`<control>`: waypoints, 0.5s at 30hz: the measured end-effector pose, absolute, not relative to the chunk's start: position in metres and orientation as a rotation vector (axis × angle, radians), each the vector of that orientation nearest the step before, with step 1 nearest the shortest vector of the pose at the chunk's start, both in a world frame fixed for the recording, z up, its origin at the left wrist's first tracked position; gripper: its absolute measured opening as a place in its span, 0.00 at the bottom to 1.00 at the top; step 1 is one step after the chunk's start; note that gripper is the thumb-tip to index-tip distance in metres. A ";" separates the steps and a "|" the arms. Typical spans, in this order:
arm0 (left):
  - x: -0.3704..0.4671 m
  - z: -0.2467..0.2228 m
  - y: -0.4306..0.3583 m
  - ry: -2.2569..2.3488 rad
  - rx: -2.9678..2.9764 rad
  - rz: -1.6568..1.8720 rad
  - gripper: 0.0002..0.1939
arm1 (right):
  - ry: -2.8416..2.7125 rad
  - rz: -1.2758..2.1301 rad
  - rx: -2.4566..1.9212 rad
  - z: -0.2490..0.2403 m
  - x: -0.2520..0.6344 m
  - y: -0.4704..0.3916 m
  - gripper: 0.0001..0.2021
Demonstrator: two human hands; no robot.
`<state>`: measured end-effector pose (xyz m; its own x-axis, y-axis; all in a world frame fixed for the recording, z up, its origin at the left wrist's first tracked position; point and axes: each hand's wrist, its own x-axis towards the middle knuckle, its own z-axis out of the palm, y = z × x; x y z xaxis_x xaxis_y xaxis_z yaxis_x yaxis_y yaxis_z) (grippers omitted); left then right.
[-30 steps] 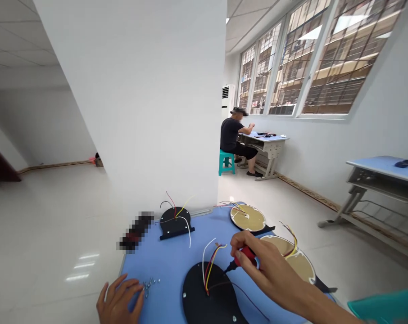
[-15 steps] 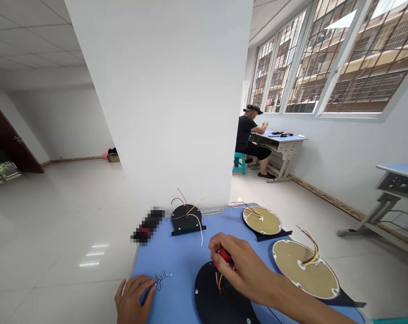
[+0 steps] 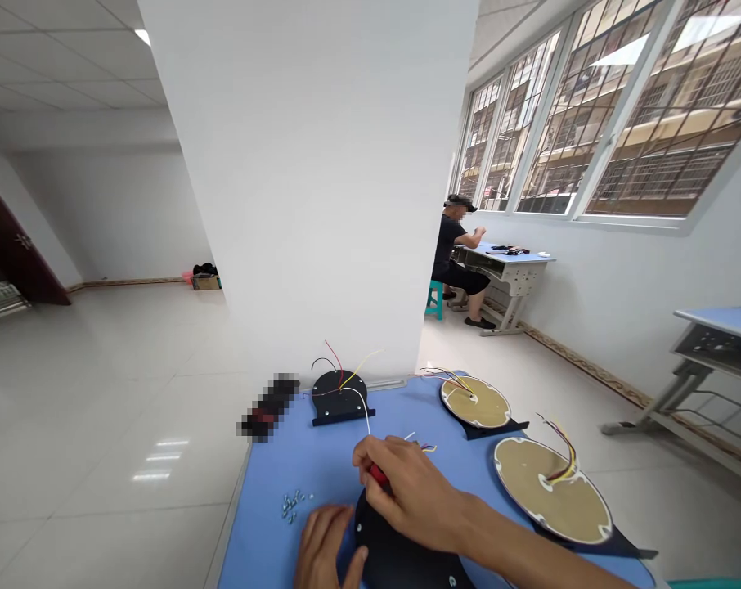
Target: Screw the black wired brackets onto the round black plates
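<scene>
My right hand (image 3: 407,491) is closed around a red-handled screwdriver (image 3: 378,474), its tip hidden behind the fingers and hand. It is over the far left part of a black round plate (image 3: 407,552), whose coloured wires (image 3: 428,447) show just past my knuckles. Silver screws sit near the plate's edge. Against the plate's left side rests my left hand (image 3: 322,546), fingers lightly bent and thumb apart, with blue tabletop visible in the gap. A small heap of loose screws (image 3: 292,505) lies just beyond that hand.
At the table's back is another black plate with wires (image 3: 339,397). Two tan-faced discs (image 3: 476,401) on black bases lie to the right. A blurred dark object (image 3: 269,409) sits at the back left corner. A white pillar (image 3: 321,204) rises behind the table; a person (image 3: 460,254) sits farther off.
My left hand has moved right, from the loose screws to the plate's edge. My right hand, with the screwdriver, has shifted left and down toward the plate's rim. The view has turned slightly.
</scene>
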<state>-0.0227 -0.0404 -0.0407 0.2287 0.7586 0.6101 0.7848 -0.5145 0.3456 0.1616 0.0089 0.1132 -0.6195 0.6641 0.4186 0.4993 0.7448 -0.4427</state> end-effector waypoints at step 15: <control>-0.021 -0.062 -0.038 -1.463 -2.405 -1.065 0.19 | -2.526 0.192 -0.940 0.116 0.153 0.013 0.09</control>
<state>-0.0213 -0.0381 -0.0617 0.2804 0.7268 0.6270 0.8197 -0.5211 0.2376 0.1528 0.0131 0.1161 -0.6744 0.6499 0.3505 0.5894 0.7598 -0.2747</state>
